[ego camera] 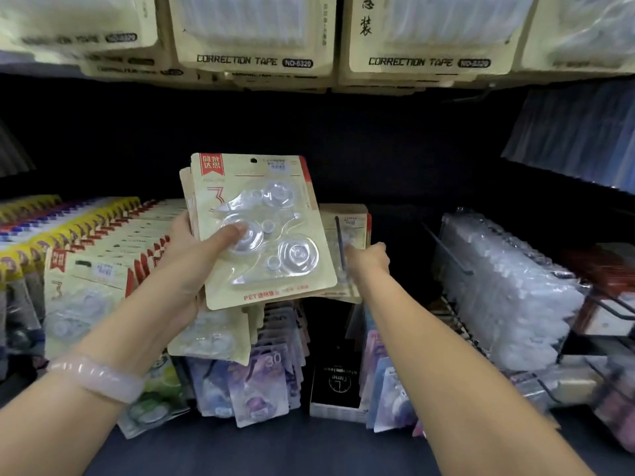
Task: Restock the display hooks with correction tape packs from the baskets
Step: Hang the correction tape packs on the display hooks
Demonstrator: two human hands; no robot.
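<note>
The left hand (192, 255) grips a small stack of correction tape packs (264, 231) near the centre of the view. The thumb lies across the front of the top pack and the other fingers are behind the stack, so the hand is closed around it. The top pack is a cream card, tilted a little with its upper edge toward 11 o'clock. It has a red label with white characters at its upper left corner, a large red "3" under it, a small dark hang hole at the top middle, and red print along the bottom. A clear plastic blister on the front shows three round transparent tape dispensers. Edges of more cards of the same kind show behind it on the left side.

At 3 o'clock from this stack, the right hand (369, 261) reaches forward to a dark display hook (340, 242), where more cream packs (347, 218) hang. Its fingers are curled at the hook, but I cannot tell if they pinch the hook or a pack.

At 9 o'clock, rows of hanging packs (86, 249) of the same design fill the left side. At 12 o'clock, large cards printed "CORRECTION TAPE" (254, 39) hang above. At 3 o'clock, a wire rack holds clear blister packs (508, 283).
</note>
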